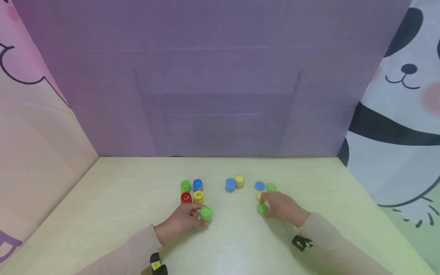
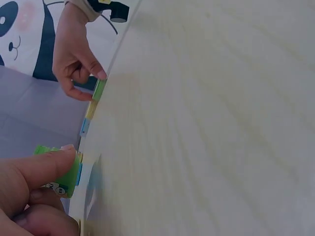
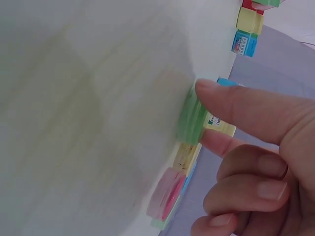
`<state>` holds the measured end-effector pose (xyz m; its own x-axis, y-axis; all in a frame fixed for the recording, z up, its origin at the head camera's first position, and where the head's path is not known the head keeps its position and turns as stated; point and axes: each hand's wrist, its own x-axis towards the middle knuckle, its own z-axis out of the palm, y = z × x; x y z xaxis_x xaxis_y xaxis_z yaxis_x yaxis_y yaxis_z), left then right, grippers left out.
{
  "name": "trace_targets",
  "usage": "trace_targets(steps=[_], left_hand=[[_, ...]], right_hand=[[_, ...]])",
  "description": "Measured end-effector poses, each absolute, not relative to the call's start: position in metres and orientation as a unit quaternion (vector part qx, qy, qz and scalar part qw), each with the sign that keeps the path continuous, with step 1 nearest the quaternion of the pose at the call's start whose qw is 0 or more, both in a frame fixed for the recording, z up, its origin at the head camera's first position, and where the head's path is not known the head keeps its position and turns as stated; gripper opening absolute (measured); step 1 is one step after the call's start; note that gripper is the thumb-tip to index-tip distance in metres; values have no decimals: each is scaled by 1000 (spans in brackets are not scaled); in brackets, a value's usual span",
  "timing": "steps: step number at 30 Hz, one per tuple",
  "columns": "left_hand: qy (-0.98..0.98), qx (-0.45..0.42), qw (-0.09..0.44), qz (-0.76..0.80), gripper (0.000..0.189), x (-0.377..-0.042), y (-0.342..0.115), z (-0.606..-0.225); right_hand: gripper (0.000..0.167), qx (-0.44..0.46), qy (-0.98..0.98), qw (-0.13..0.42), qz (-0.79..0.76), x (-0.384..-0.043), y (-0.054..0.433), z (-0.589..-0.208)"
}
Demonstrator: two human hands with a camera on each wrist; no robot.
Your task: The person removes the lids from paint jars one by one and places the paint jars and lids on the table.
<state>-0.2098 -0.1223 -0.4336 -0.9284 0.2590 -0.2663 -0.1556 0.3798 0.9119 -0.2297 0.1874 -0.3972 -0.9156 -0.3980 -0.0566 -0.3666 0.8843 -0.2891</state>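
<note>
My left hand (image 1: 183,221) grips a small green jar (image 1: 206,214) between thumb and fingers; its printed label shows in the left wrist view. Just beyond that hand stand a red jar (image 1: 186,197), a yellow jar (image 1: 198,197), a green jar (image 1: 185,186) and a blue jar (image 1: 197,185). On the right, my right hand (image 1: 283,208) pinches a flat green lid (image 3: 191,118) by its edges, low at the tabletop. A yellow lid (image 1: 259,196) lies right by its fingertips, partly covered. A pink lid (image 3: 166,194) appears in the right wrist view, hidden from the head view.
A blue jar (image 1: 230,185) and a yellow-topped jar (image 1: 239,181) stand together mid-table. Behind my right hand lie a blue lid (image 1: 259,186) and another green lid (image 1: 271,187). A purple panel (image 1: 220,95) rises along the pale wooden table's (image 1: 137,172) far edge.
</note>
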Motion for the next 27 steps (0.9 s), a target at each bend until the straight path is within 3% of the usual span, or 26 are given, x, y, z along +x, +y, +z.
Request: trace_targets(steps=[14, 27], left_hand=[[821, 2, 179, 542, 53, -217, -134, -436], [814, -13, 179, 552, 52, -218, -137, -439]], right_hand=[[39, -222, 964, 46, -141, -238, 183, -395], [42, -262, 954, 33, -139, -270, 141, -379]])
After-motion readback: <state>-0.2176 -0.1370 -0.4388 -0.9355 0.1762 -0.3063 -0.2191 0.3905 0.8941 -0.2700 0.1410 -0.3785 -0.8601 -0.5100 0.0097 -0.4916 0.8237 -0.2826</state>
